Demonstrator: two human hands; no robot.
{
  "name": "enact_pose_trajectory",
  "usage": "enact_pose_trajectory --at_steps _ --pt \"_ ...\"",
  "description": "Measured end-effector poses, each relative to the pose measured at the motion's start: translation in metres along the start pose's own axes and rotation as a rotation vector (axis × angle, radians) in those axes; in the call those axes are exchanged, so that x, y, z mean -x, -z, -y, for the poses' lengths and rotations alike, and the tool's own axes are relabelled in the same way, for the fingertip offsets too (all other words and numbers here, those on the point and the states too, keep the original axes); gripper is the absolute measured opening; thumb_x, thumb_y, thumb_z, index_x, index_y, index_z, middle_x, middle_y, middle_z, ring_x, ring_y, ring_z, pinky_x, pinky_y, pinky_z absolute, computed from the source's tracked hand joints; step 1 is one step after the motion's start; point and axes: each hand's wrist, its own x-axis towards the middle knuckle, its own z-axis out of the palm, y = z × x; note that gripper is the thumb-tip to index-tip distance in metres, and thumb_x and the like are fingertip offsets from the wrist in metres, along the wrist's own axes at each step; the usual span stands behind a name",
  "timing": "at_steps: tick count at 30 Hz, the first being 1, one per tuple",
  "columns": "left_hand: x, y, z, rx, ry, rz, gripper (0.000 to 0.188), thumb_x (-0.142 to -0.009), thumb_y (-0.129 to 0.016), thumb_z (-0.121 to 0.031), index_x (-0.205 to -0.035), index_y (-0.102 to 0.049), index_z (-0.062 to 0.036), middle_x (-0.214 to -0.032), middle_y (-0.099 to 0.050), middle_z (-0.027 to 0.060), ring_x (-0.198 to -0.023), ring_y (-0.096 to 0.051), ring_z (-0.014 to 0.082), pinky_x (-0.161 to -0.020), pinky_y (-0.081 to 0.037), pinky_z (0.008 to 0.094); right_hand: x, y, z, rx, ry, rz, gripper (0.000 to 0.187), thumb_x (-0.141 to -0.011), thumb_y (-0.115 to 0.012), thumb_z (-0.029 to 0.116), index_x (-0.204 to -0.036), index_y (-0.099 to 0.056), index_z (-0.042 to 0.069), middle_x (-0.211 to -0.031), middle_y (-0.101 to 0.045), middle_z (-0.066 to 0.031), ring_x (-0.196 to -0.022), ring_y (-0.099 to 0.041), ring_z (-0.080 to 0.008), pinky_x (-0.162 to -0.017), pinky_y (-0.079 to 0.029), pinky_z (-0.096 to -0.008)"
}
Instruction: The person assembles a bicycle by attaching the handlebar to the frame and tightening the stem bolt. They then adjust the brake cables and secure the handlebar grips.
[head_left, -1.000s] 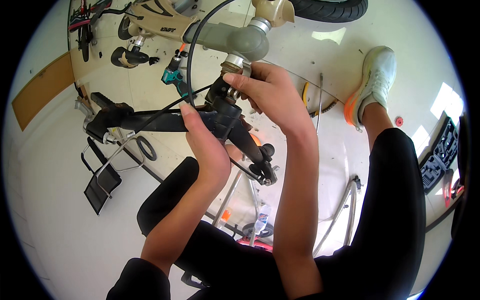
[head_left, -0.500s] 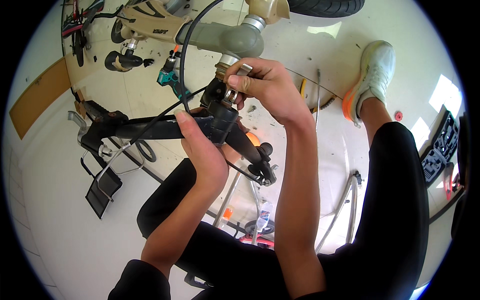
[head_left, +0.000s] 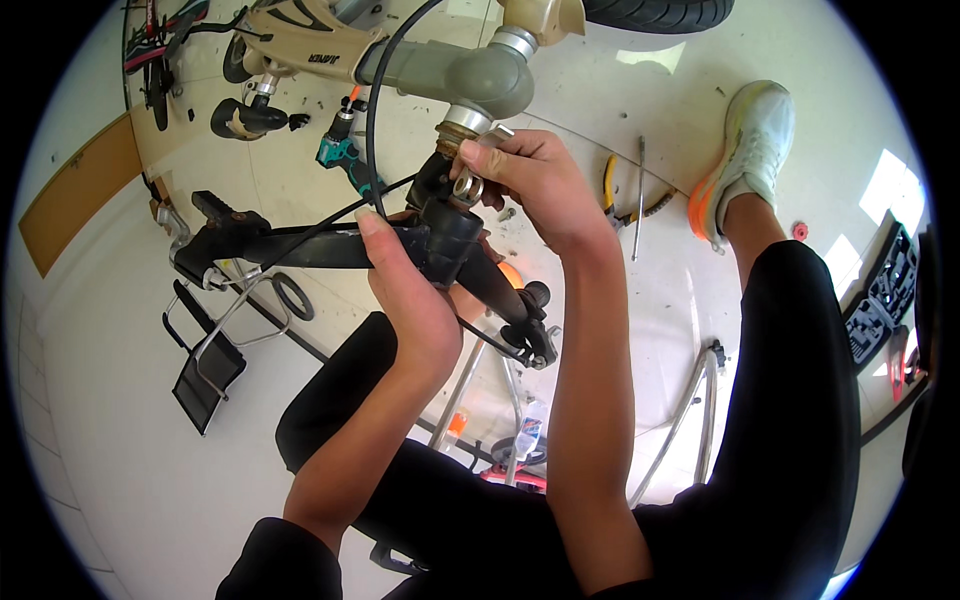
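A black bike handlebar (head_left: 312,250) is held in my left hand (head_left: 418,312). The thumb lies along the bar beside the stem (head_left: 452,235), and the other fingers curl underneath, mostly hidden. At the stem's top, my right hand (head_left: 552,190) pinches a silver clamp lever (head_left: 497,136) between thumb and fingers. A round metal fitting (head_left: 467,188) shows just below that thumb. Beyond the stem, the steering tube meets the grey-and-beige bike frame (head_left: 420,72) through a silver and brownish collar (head_left: 460,125). A black cable (head_left: 372,120) loops past the stem's left side.
A teal power drill (head_left: 340,155) lies on the floor beyond the handlebar. Yellow-handled pliers (head_left: 609,185) and a thin metal rod (head_left: 640,200) rest right of my right hand. A toolbox (head_left: 885,290) is at the far right. My shoe (head_left: 755,140) stands nearby.
The handlebar has turned slightly; its left end shows a different side, and the brake lever there has swung down. My right hand has shifted a little down and right with the lever.
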Motion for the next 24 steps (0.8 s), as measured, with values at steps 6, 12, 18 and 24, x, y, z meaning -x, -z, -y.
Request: enact_pose_trajectory --at_steps 6,12,18,24 --pt "0.002 0.0 0.0 -0.033 0.003 0.029 0.078 -0.092 -0.017 -0.066 -0.105 -0.057 0.0 -0.081 -0.062 0.01 -0.072 -0.06 0.021 -0.075 -0.049 0.0333 0.002 -0.003 0.003 0.032 0.038 -0.046 0.032 -0.083 -0.07 0.031 -0.079 -0.068 0.0 -0.068 -0.06 -0.0023 -0.061 -0.05 -0.0097 -0.057 -0.039 -0.0243" --pt "0.004 -0.002 -0.001 -0.072 -0.025 0.014 0.077 -0.094 -0.017 -0.064 -0.103 -0.057 0.0001 -0.077 -0.062 0.0108 -0.071 -0.062 0.0217 -0.076 -0.049 0.0329 0.004 -0.004 0.006 0.091 0.004 -0.088 0.031 -0.083 -0.07 0.032 -0.075 -0.066 0.001 -0.063 -0.058 -0.0015 -0.055 -0.048 -0.0094 -0.053 -0.038 -0.0259" --pt "0.005 -0.005 0.0 -0.048 -0.082 -0.027 0.068 -0.094 -0.027 -0.061 -0.105 -0.051 0.002 -0.081 -0.062 0.0128 -0.07 -0.065 0.0223 -0.064 -0.054 0.0327 0.014 -0.024 0.041 0.807 -0.121 -0.344 0.035 -0.084 -0.063 0.028 -0.068 -0.064 -0.003 -0.057 -0.058 -0.013 -0.054 -0.057 -0.0224 -0.055 -0.044 -0.0348" --pt "0.006 -0.011 -0.001 0.032 -0.102 -0.091 0.064 -0.094 -0.033 -0.059 -0.111 -0.044 0.0017 -0.086 -0.061 0.0152 -0.07 -0.066 0.0245 -0.059 -0.057 0.0336 0.016 -0.03 0.041 0.621 -0.158 -0.33 0.033 -0.084 -0.062 0.03 -0.082 -0.065 -0.003 -0.063 -0.06 -0.0138 -0.057 -0.059 -0.0248 -0.06 -0.047 -0.0375"
